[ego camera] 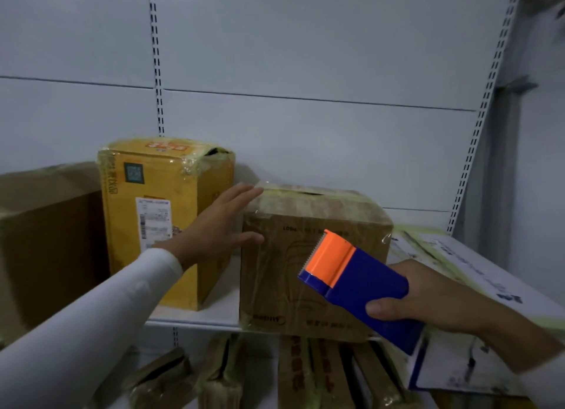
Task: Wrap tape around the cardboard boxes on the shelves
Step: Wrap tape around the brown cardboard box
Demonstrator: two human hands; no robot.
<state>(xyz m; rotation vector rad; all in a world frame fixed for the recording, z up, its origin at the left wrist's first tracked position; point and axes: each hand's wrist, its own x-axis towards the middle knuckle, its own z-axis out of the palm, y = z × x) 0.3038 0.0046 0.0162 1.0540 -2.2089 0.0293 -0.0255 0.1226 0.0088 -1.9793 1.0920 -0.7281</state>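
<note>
On the white shelf (195, 315) a taped brown box (293, 274) stands between a taller yellow box (165, 213) and a white carton (477, 274). The left hand (220, 225) rests flat-fingered against its upper left corner; the right hand (428, 298) grips a blue-and-orange tape dispenser (354, 280) before its front face

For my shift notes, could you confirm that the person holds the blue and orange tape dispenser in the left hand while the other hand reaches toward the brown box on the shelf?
Not quite: the head view shows the tape dispenser in the right hand. It is the left hand, fingers straight, that reaches toward the brown box.
</note>
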